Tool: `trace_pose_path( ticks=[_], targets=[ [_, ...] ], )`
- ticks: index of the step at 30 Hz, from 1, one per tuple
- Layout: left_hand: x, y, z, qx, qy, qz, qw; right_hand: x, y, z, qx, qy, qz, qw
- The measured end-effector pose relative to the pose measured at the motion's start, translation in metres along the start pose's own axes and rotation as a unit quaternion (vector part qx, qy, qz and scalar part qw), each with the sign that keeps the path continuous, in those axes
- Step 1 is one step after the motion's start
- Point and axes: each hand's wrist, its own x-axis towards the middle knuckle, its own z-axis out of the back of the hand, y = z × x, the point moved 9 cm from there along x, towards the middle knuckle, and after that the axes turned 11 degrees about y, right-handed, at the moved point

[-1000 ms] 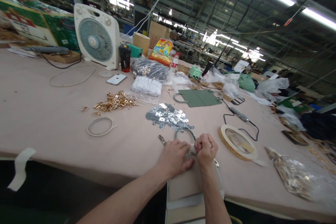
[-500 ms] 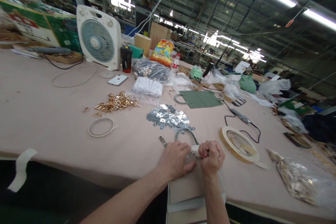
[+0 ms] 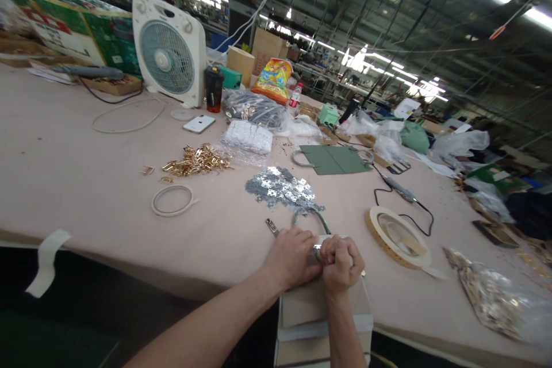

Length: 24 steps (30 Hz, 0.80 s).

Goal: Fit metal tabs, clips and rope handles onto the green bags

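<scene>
Pink table (image 3: 86, 184) fills the frame; at lower centre a small metal clip (image 3: 318, 252) is pinched between left hand (image 3: 293, 256) and right hand (image 3: 340, 261), fingers closed. It seems stiff, light, slippery, best gripped by its edges beside the green handle (image 3: 308, 215).

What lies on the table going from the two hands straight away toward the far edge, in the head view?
Left hand and right hand closed together on a small metal piece → grey-green curved handle → pile of silver metal plates → white packet in clear plastic → bag of dark hardware → colourful snack bag.
</scene>
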Motion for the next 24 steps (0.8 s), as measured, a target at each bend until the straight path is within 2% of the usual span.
trace_pose_path(
  ticks=[5, 12, 15, 18, 20, 22, 24],
  targets=[
    [0.001, 0.000, -0.002, 0.005, 0.012, 0.000, 1.000, -0.001, -0.004, -0.001, -0.095, 0.022, 0.008, 0.995],
    [0.003, 0.003, -0.004, 0.003, 0.023, 0.006, 1.000, 0.014, -0.014, -0.013, -0.246, 0.069, -0.032, 0.966],
    [0.002, 0.004, -0.002, -0.017, 0.014, 0.006, 1.000, 0.021, -0.017, -0.011, -0.205, 0.062, -0.066, 0.974],
    [0.000, 0.005, -0.001, -0.023, 0.007, 0.010, 1.000, 0.029, -0.016, 0.008, -0.079, -0.009, -0.079, 0.994],
    [0.000, 0.005, -0.002, -0.021, 0.004, 0.008, 1.000, 0.036, -0.013, 0.017, -0.008, -0.048, -0.069, 0.996],
    [-0.001, 0.005, -0.001, -0.022, -0.001, 0.008, 1.000, 0.043, -0.015, 0.016, 0.023, -0.039, -0.078, 0.996],
    [-0.001, 0.006, -0.001, -0.026, -0.005, 0.011, 1.000, 0.047, -0.022, 0.004, 0.016, 0.009, -0.109, 0.994]
  ],
)
